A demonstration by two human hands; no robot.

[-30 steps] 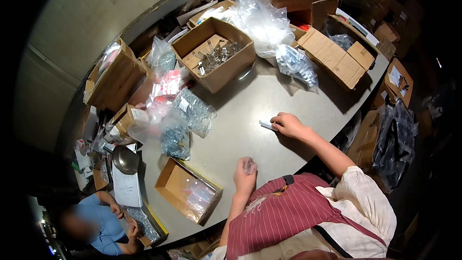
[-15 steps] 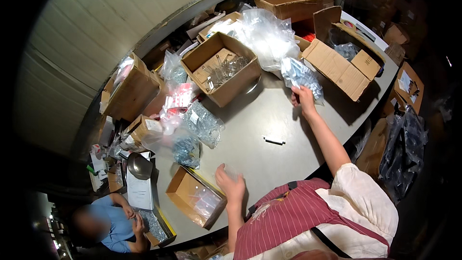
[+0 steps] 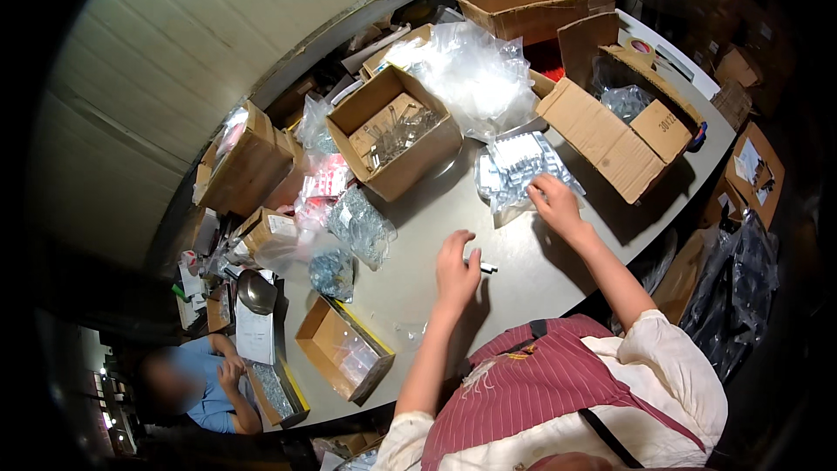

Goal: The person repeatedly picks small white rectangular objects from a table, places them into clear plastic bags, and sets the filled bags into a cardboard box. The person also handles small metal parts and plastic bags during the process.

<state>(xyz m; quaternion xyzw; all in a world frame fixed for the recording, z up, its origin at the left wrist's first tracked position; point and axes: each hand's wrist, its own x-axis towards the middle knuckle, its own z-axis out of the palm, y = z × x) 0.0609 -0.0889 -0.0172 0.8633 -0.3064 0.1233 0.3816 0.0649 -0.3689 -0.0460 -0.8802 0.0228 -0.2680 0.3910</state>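
Observation:
A clear plastic bag of small pale blue-and-white parts (image 3: 516, 160) lies on the grey table at the back middle. My right hand (image 3: 558, 208) is at its near right edge, thumb and fingers closed on the plastic. Nearer to me, my left hand (image 3: 458, 272) hovers over the table with its fingers apart. Beside its thumb lies a short dark rod (image 3: 489, 268), partly hidden by the hand. A thin clear bag (image 3: 410, 332) rests on the table to the left of my left forearm.
An open carton of metal wire parts (image 3: 397, 176) stands behind. Bags of small metal parts (image 3: 359, 225) lie at left, near a shallow box with clear packets (image 3: 307, 337). At right is a carton with spread flaps (image 3: 586, 126). A co-worker in a blue shirt (image 3: 202, 384) sits lower left.
My right hand has brought the bag of parts left and nearer, down onto the table. My left hand has let go of the thin clear bag and moved right to the dark rod.

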